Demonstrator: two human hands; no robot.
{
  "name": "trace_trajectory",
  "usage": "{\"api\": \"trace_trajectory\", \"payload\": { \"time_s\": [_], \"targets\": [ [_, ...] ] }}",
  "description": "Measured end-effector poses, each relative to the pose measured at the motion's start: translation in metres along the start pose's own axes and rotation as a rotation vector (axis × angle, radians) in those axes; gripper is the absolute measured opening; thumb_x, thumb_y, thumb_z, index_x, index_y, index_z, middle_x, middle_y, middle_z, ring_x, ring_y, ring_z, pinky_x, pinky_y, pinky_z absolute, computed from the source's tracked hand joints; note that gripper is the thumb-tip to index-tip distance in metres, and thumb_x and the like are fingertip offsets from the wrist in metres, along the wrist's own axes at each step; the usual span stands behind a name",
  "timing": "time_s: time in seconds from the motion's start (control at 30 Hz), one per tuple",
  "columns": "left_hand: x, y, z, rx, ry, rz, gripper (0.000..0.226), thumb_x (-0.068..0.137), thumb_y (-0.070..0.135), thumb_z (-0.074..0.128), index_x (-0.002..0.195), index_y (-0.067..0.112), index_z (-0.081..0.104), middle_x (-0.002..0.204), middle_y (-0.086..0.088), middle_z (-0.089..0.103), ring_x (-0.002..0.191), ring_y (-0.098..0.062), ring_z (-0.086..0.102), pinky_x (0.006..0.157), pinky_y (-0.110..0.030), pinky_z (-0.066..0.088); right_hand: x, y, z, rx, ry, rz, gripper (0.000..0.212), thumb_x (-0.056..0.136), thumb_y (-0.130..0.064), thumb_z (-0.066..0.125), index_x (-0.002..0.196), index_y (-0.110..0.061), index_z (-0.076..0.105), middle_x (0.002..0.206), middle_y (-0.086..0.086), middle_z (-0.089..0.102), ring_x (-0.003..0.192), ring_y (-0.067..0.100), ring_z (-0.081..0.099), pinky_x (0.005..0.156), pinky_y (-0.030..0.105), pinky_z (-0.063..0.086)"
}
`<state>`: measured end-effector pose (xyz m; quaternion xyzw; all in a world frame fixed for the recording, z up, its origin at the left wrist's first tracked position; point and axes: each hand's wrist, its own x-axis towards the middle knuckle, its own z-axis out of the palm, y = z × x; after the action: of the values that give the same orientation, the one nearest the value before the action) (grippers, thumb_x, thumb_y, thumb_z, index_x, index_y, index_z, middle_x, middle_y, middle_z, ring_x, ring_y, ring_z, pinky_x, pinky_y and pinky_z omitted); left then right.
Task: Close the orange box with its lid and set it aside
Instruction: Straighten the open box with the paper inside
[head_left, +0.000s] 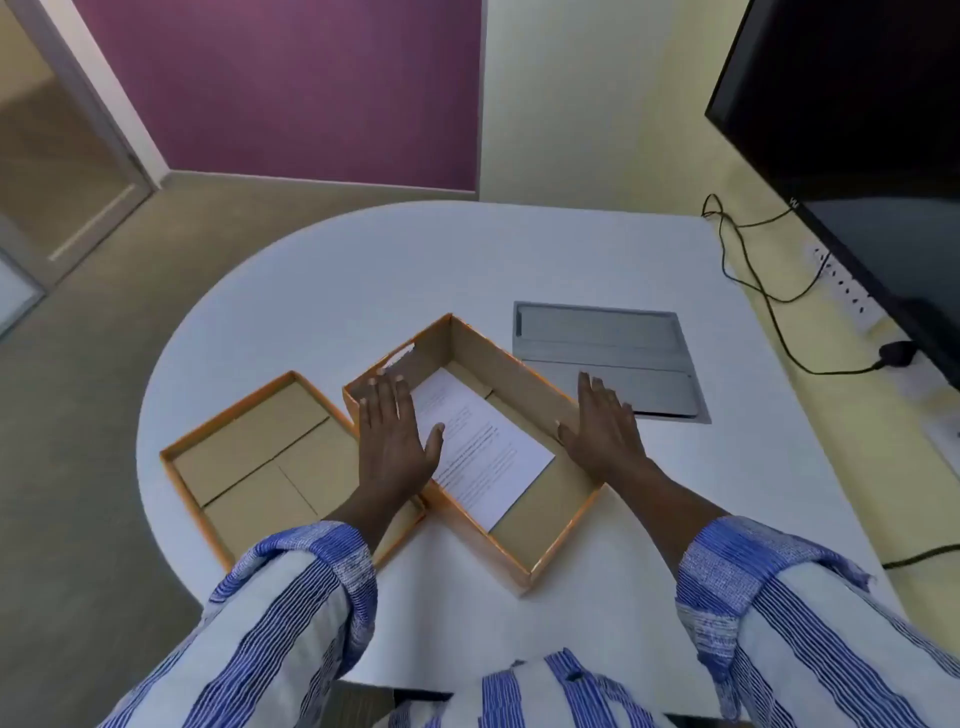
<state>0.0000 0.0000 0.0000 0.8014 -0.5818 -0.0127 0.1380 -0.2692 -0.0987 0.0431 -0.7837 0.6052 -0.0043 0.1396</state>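
Observation:
An open orange box (563, 525) with brown cardboard inside sits at the middle of the white table, turned diagonally. A printed white sheet of paper (485, 462) lies flat in it. Its shallow orange lid (249, 457) lies upside down on the table, touching the box's left side. My left hand (395, 439) is flat with fingers spread over the box's left wall. My right hand (602, 426) is flat with fingers spread at the box's right wall. Neither hand holds anything.
The round-ended white table (363, 270) has a grey metal cable hatch (608, 358) set in it just behind the box. A black monitor (857, 156) stands at the right, with black cables (763, 291) and a power strip (847, 291) below it.

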Motion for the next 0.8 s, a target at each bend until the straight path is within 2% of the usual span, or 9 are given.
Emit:
{"api": "trace_trajectory", "payload": {
  "time_s": [0.1,0.27,0.3,0.37,0.43,0.5,0.6,0.7,0.8],
  "targets": [
    [-0.011,-0.001,0.002,-0.086,0.042,-0.142,0.094,0.093,0.052,0.046,0.16,-0.001,0.007,0.168,-0.029,0.002,0.157,-0.042,0.0,0.126,-0.053,0.007,-0.003,0.0,0.008,0.012,-0.046,0.045,0.085,0.095,-0.044,0.053,0.158,-0.012,0.007,0.16,0.015,0.029,0.146,0.032,0.03,0.118,0.05,0.024],
    [-0.025,0.008,0.011,-0.432,-0.052,-0.477,0.101,0.094,0.041,0.061,0.16,0.002,-0.004,0.168,-0.029,-0.006,0.155,-0.046,0.002,0.125,-0.056,0.017,-0.008,0.002,0.019,-0.014,-0.031,0.06,0.074,0.092,-0.035,0.056,0.153,-0.009,0.023,0.148,0.015,0.043,0.134,0.035,0.044,0.106,0.048,0.038],
    [-0.025,0.009,0.012,-0.515,-0.081,-0.55,0.1,0.095,0.039,0.061,0.16,0.002,-0.005,0.168,-0.027,-0.006,0.155,-0.046,0.006,0.123,-0.056,0.023,-0.008,0.003,0.019,-0.017,-0.016,0.064,0.072,0.091,-0.033,0.057,0.152,-0.01,0.025,0.146,0.015,0.046,0.131,0.035,0.047,0.104,0.047,0.04],
    [-0.026,0.013,0.015,-0.646,-0.141,-0.649,0.094,0.097,0.034,0.059,0.16,0.005,-0.004,0.168,-0.027,0.008,0.149,-0.048,0.027,0.115,-0.053,0.037,-0.007,0.004,0.021,-0.026,0.017,0.065,0.07,0.09,-0.029,0.059,0.151,-0.011,0.029,0.141,0.016,0.05,0.125,0.036,0.051,0.099,0.046,0.042],
    [-0.025,0.016,0.017,-0.749,-0.156,-0.677,0.08,0.097,0.025,0.054,0.16,0.009,0.007,0.156,-0.028,0.036,0.131,-0.047,0.05,0.102,-0.05,0.047,-0.007,0.005,0.024,-0.023,0.045,0.064,0.069,0.09,-0.029,0.061,0.15,-0.012,0.032,0.138,0.016,0.053,0.122,0.037,0.053,0.096,0.046,0.043],
    [-0.023,0.017,0.018,-0.814,-0.134,-0.699,0.071,0.094,0.018,0.05,0.157,0.013,0.016,0.14,-0.023,0.054,0.117,-0.044,0.059,0.094,-0.047,0.052,-0.007,0.006,0.025,-0.01,0.064,0.078,0.068,0.09,-0.029,0.062,0.149,-0.013,0.033,0.135,0.016,0.054,0.119,0.037,0.054,0.095,0.046,0.043],
    [-0.016,0.015,0.019,-0.806,-0.133,-0.695,0.07,0.093,0.014,0.046,0.158,0.013,0.018,0.129,-0.02,0.061,0.112,-0.043,0.061,0.094,-0.048,0.054,-0.01,0.008,0.024,0.036,0.071,0.123,0.067,0.09,-0.03,0.061,0.15,-0.015,0.034,0.13,0.017,0.056,0.117,0.038,0.055,0.092,0.045,0.043],
    [-0.008,0.006,0.016,-0.764,-0.16,-0.589,0.07,0.093,0.013,0.044,0.159,0.015,0.019,0.113,-0.017,0.064,0.102,-0.042,0.064,0.085,-0.046,0.056,-0.02,0.014,0.021,0.116,0.058,0.188,0.064,0.092,-0.031,0.057,0.15,-0.016,0.035,0.127,0.014,0.059,0.113,0.037,0.059,0.09,0.042,0.046],
    [0.006,-0.003,0.012,-0.734,-0.2,-0.47,0.067,0.094,0.013,0.044,0.158,0.02,0.027,0.121,-0.019,0.068,0.097,-0.038,0.067,0.084,-0.043,0.057,-0.035,0.021,0.022,0.09,0.017,0.187,0.052,0.093,-0.031,0.055,0.143,-0.018,0.048,0.124,0.01,0.063,0.113,0.035,0.061,0.089,0.04,0.047]
  ]
}}
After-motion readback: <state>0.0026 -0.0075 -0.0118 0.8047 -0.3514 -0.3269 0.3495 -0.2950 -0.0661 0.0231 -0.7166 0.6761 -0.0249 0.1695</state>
